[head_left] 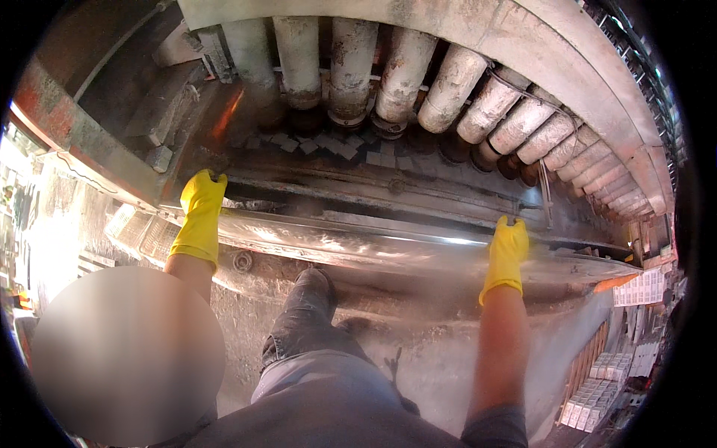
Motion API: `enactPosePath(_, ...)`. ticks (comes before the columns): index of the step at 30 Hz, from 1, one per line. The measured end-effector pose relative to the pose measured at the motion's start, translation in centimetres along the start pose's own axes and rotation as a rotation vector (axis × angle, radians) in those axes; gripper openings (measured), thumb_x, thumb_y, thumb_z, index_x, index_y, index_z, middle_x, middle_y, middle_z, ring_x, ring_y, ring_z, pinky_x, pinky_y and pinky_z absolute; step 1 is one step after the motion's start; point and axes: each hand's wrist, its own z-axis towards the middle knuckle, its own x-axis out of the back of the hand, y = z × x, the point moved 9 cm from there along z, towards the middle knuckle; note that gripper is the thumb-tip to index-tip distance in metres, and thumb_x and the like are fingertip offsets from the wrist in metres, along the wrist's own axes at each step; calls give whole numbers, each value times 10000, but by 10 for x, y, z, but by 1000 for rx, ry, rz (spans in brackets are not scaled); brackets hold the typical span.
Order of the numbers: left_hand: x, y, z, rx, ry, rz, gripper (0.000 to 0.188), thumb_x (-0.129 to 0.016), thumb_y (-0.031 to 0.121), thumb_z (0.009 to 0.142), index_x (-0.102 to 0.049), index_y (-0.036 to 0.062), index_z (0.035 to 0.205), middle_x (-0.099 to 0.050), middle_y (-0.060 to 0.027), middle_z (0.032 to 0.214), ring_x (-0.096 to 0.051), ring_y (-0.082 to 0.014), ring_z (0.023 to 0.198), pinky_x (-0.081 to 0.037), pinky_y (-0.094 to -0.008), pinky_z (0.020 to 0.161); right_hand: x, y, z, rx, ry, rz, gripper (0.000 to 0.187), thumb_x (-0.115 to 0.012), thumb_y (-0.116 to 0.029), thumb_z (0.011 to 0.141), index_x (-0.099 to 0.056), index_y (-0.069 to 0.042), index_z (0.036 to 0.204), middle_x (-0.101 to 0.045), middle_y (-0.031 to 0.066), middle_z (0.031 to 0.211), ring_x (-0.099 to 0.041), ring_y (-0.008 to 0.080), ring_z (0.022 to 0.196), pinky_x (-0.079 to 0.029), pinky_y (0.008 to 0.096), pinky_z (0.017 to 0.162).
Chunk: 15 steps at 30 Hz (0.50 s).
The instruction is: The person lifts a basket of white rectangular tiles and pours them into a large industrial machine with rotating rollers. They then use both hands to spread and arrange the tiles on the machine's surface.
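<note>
A long shiny metal panel (358,250) stretches across the front of a large dusty machine. My left hand (200,205), in a yellow rubber glove, is curled over the panel's far edge near its left end. Toward the right, my right hand (509,250) wears the same kind of glove and is closed on that edge too. Both arms are stretched well apart. Behind the panel lies a dark trough with several small pale square pieces (336,145) in it. My fingertips are partly hidden behind the edge.
Thick, worn vertical cylinders (352,71) stand in a row behind the trough, under a curved pale beam (523,30). A wire basket (153,237) sits by the panel's left end. Stacked white packs (597,392) are at the lower right. A blurred disc covers the lower left.
</note>
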Motion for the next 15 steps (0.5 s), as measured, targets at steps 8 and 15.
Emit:
enactPosePath(8, 3, 21, 12, 6, -5, 17, 501, -687, 487, 853, -718, 83, 1147, -728, -166, 1139, -679, -357, 1087, -522, -447, 921, -5, -15, 22, -12, 7, -20, 618, -557, -510, 943, -602, -55, 1359, -701, 190, 1218, -726, 337, 988, -522, 467, 879)
enactPosePath(15, 2, 34, 23, 29, -47, 52, 570, -660, 514, 852, -697, 78, 1217, -703, -189, 1204, -658, -365, 1148, -507, -444, 970, -20, -19, 51, -24, 16, -73, 606, -564, -522, 934, -624, -72, 1336, -678, 190, 1270, -668, 361, 1136, -511, 479, 935)
